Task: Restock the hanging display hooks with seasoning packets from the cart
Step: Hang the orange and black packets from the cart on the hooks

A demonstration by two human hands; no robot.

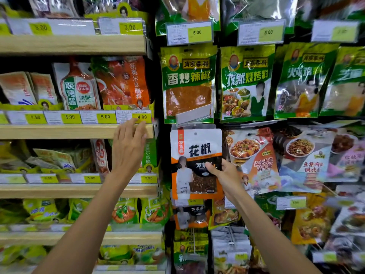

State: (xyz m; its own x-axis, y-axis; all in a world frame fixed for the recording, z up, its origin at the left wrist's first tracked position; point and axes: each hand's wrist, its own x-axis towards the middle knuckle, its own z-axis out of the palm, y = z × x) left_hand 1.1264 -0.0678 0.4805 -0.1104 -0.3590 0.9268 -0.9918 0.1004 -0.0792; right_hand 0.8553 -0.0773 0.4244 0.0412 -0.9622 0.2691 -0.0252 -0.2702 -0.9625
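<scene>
A white, orange and black peppercorn seasoning packet [195, 155] hangs upright in the middle of the hook display, its punch hole near the top. My right hand [223, 173] pinches its right edge, thumb on the front. A tilted clear price-tag holder [194, 114] sits just above the packet at the hook's end. My left hand [128, 145] is raised with fingers straight and spread, fingertips touching the wooden shelf edge [59, 131] by the 4.00 price tag. It holds nothing. The cart is out of view.
Green seasoning packets [187, 84] hang in the row above, and sauce packets [254, 161] hang to the right. Another peppercorn packet [189, 216] hangs below. Wooden shelves on the left hold pouches [79, 88] behind yellow price tags.
</scene>
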